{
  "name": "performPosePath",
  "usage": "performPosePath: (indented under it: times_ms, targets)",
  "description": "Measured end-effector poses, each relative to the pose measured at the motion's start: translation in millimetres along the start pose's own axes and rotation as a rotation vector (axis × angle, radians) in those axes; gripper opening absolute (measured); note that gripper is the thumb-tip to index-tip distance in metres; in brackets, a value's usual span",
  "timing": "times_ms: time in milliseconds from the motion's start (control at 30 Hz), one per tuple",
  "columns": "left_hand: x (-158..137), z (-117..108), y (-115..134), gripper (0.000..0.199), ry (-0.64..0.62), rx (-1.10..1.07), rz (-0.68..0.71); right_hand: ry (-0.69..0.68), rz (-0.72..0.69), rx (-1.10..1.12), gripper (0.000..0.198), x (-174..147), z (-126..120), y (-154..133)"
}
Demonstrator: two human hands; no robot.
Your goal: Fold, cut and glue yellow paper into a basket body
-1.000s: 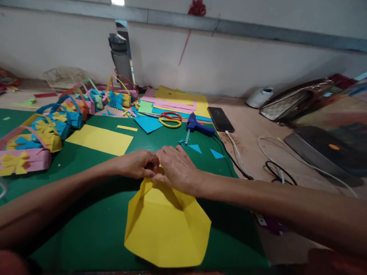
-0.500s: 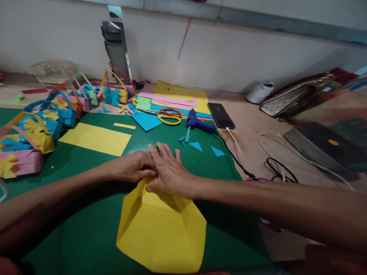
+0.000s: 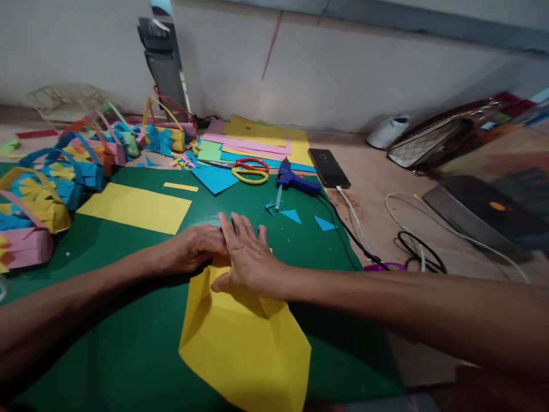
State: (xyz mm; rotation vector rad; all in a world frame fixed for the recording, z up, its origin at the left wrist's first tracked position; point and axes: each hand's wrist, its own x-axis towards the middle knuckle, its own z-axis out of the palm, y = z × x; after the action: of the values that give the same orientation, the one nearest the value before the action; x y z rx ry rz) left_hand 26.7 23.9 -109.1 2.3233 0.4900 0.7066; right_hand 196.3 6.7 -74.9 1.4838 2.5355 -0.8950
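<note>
A folded sheet of yellow paper [image 3: 246, 355] with creased, angled corners lies in front of me on the green mat. At its far end my left hand [image 3: 199, 249] is closed, fingers curled at the folded edge; their tips are partly hidden behind the other hand. My right hand [image 3: 251, 260] lies over the same end, its fingers stretched out and apart, the palm and thumb pressing on the paper. Beyond the hands, a flat yellow paper rectangle [image 3: 135, 208] and a narrow yellow strip [image 3: 180, 187] rest on the mat.
Small paper baskets [image 3: 32, 246] with bows line the left side. Past my hands are scissors [image 3: 251, 170], a blue glue gun [image 3: 295, 180] with its cord, blue paper triangles [image 3: 291, 216] and stacked coloured sheets [image 3: 268, 140]. A phone [image 3: 329, 167] on a cable lies at right.
The near end of the yellow paper has swung slightly to the right and toward me. Both hands stay at its far end, and the whole view has shifted a little.
</note>
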Motion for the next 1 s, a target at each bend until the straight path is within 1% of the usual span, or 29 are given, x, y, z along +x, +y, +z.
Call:
performPosePath:
  times_ms: [67, 267, 633, 800, 1000]
  targets:
    - [-1, -2, -3, 0.026, -0.008, 0.035, 0.003, -0.003, 0.004, 0.006, 0.128, 0, 1, 1]
    - [0, -2, -7, 0.022, 0.014, 0.0, -0.005, 0.006, -0.005, 0.011, 0.129, 3, 4, -2]
    - [0, -2, -6, 0.026, 0.003, -0.017, -0.038, 0.026, -0.003, -0.01, 0.132, 3, 7, -5]
    - [-2, -1, -7, 0.025, -0.014, -0.018, -0.058, -0.003, -0.006, -0.007, 0.129, 3, 2, -4]
    - [-2, -3, -5, 0.025, -0.046, -0.006, -0.08, 0.0, 0.01, -0.004, 0.126, 3, -6, 3]
